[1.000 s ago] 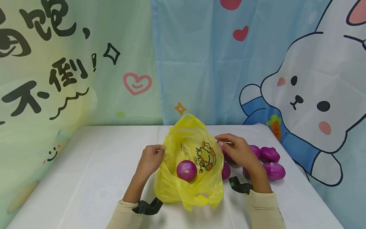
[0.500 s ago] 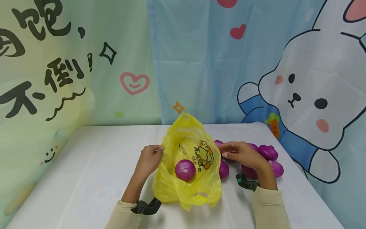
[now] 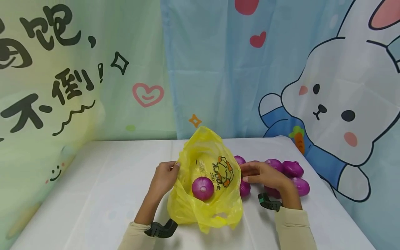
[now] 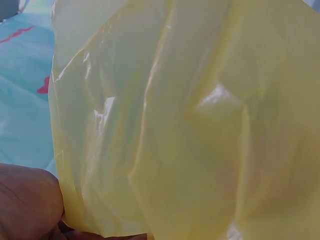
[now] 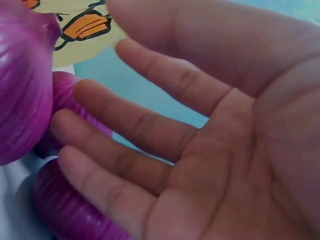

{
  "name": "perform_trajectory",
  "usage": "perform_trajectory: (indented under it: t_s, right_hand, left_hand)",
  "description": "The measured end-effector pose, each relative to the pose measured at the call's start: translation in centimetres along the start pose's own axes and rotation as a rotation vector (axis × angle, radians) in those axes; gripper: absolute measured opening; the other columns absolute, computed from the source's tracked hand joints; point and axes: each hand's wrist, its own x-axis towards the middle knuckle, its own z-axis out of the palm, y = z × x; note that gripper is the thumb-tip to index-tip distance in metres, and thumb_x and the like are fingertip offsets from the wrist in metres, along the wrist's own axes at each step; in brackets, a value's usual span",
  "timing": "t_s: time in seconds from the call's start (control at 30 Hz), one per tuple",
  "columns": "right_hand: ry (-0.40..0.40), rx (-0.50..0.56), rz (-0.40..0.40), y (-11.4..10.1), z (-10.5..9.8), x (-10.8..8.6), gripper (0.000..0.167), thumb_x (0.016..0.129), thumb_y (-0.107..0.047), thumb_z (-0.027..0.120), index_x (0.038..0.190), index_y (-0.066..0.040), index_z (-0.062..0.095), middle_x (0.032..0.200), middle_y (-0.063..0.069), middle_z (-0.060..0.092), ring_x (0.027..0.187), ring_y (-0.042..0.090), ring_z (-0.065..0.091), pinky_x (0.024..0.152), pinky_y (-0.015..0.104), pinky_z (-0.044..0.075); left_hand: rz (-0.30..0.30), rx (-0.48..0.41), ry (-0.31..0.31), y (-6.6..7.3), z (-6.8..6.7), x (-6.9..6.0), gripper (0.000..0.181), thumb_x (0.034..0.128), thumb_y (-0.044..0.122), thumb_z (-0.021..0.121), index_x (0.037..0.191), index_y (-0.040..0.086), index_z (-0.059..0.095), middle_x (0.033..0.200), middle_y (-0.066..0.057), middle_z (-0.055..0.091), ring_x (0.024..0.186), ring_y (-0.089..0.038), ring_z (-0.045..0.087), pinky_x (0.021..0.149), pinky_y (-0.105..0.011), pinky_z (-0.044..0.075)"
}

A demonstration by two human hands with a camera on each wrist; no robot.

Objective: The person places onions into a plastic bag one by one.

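A yellow plastic bag [image 3: 204,159] with a cartoon print stands on the table, its mouth towards me. Inside it sits one purple onion [image 3: 203,188]. My left hand [image 3: 164,177] pinches the bag's left edge between thumb and fingers. In the left wrist view the bag's yellow film [image 4: 150,120] fills most of the picture. To the right of the bag, my right hand [image 3: 262,175] has its fingers extended among several onions. From the right wrist, an onion [image 5: 22,80] appears close to the fingertips [image 5: 87,90], and no onion is gripped.
More purple onions [image 3: 292,169] are grouped at the right of the white table [image 3: 103,194]. A printed cloth backdrop [image 3: 203,69] hangs behind the table. A black wrist camera [image 3: 162,229] is strapped to each wrist.
My right hand has moved away from the bag's right edge and lowered slightly among the onions beside it. The left hand keeps its pinch on the bag.
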Motion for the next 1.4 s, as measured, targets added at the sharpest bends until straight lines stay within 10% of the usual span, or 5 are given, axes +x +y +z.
perform_trajectory:
  t_s: [0.37, 1.0, 1.4]
  right_hand:
    - [-0.093, -0.139, -0.018, -0.8, 0.9, 0.7, 0.052, 0.085, -0.025, 0.075, 0.131, -0.008, 0.059, 0.122, 0.005, 0.063, 0.117, 0.030, 0.055, 0.097, 0.052, 0.043]
    - [-0.188, -0.215, -0.036, -1.0, 2.0, 1.6, 0.035, 0.076, -0.025, 0.078, 0.106, -0.011, 0.068, 0.092, -0.002, 0.062, 0.088, 0.019, 0.054, 0.086, 0.038, 0.047]
    - [-0.072, -0.260, 0.083, -1.0, 2.2, 1.4, 0.051, 0.080, -0.033, 0.078, 0.126, -0.014, 0.064, 0.113, 0.000, 0.063, 0.104, 0.021, 0.055, 0.095, 0.052, 0.044]
  left_hand:
    - [0.013, -0.006, -0.003, 0.1, -0.1, -0.1, 0.026, 0.1003, 0.016, 0.051, 0.097, 0.001, 0.073, 0.061, -0.001, 0.055, 0.053, -0.013, 0.048, 0.051, -0.028, 0.041]
    - [0.024, -0.014, -0.009, 0.2, 0.0, -0.1, 0.030, 0.1008, 0.018, 0.051, 0.079, 0.005, 0.067, 0.052, 0.002, 0.038, 0.046, -0.012, 0.035, 0.046, -0.025, 0.031]
    - [0.029, -0.009, -0.014, 0.1, 0.1, 0.0, 0.029, 0.1009, 0.018, 0.051, 0.080, 0.005, 0.067, 0.052, 0.001, 0.040, 0.047, -0.012, 0.037, 0.047, -0.026, 0.033]
